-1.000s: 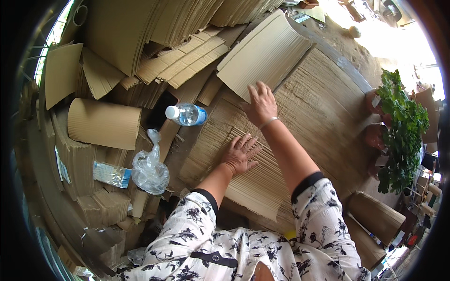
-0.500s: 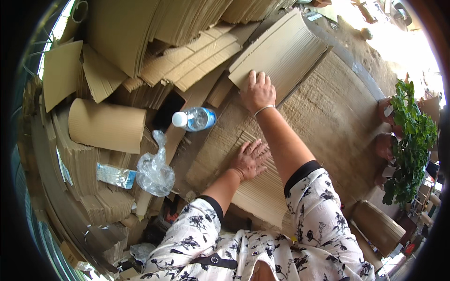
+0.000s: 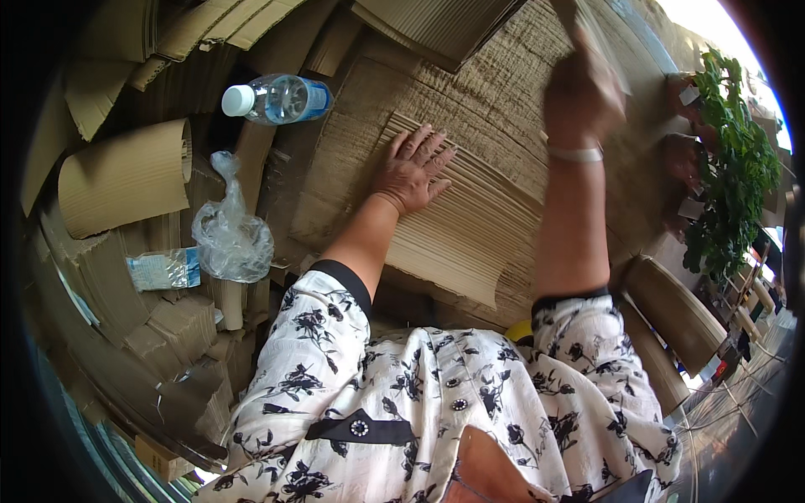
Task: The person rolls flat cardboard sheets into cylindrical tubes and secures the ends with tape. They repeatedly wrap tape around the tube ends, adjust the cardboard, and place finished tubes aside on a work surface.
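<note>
Cardboard (image 3: 471, 230) under left hand (image 3: 412, 178) has open board (image 3: 503, 117) beyond its edge.

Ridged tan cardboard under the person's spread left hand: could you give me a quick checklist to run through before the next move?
1. Bare left hand lying flat on the ridged tan cardboard: ok.
2. Ridged tan cardboard wholly uncovered: not ok, the left hand covers part of its upper left.
3. Bare right hand grip clear to see: cannot tell, it is motion-blurred.
4. Clear plastic bottle with blue label capped: ok, white cap on.
5. Crumpled clear plastic bag off the ridged cardboard: ok, apart to its left.
</note>
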A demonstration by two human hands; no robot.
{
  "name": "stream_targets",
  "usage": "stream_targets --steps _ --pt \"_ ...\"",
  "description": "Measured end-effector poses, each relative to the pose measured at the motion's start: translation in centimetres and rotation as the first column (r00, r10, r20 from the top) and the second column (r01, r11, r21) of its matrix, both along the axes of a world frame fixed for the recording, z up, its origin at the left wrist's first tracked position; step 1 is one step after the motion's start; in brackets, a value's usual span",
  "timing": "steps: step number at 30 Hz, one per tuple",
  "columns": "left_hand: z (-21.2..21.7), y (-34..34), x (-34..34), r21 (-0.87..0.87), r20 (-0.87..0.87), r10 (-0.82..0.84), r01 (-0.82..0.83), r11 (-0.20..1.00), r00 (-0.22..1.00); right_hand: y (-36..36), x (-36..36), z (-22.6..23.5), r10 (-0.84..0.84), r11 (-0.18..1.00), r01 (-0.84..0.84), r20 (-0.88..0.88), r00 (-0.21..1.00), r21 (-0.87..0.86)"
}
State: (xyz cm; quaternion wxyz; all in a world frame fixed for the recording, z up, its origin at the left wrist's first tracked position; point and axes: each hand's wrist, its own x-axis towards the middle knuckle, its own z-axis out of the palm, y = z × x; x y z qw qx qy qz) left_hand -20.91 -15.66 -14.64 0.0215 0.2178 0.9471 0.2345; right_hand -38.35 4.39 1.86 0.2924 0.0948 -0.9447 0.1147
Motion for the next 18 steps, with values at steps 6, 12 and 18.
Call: stream_targets --steps 6,12,18 --pt "0.2 -0.1 0.1 -0.025 -0.015 -0.004 0.003 1.0 1.0 11.8 16.9 1.7 0.177 0.982 -0.159 0.188 0.966 -0.106" --pt "0.0 -0.3 0.4 -0.1 -0.01 -0.017 0.016 0.995 1.0 21.0 28.0 -9.4 -0.346 0.771 0.585 0.606 0.716 -0.25" --pt "-0.6 -0.6 0.4 -0.115 -0.013 -0.032 0.03 0.993 0.999 17.2 22.9 -11.1 -0.48 0.788 0.614 0.579 0.659 -0.045"
